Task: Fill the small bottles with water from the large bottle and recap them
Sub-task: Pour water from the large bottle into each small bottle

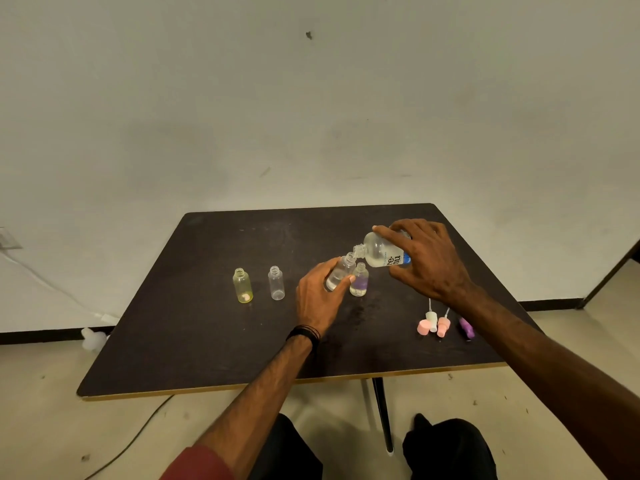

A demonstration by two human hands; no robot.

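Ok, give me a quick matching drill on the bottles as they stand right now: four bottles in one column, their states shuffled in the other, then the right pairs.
Things
1. large bottle
2. yellow bottle
3. clear bottle
4. purple bottle

States
A. stands uncapped just behind the left hand's fingertips
B. tipped neck-down in the right hand
C. stands uncapped at the far left of the row
D. stands uncapped and looks empty, between the yellow bottle and the left hand

Pairs: 1-B, 2-C, 3-D, 4-A
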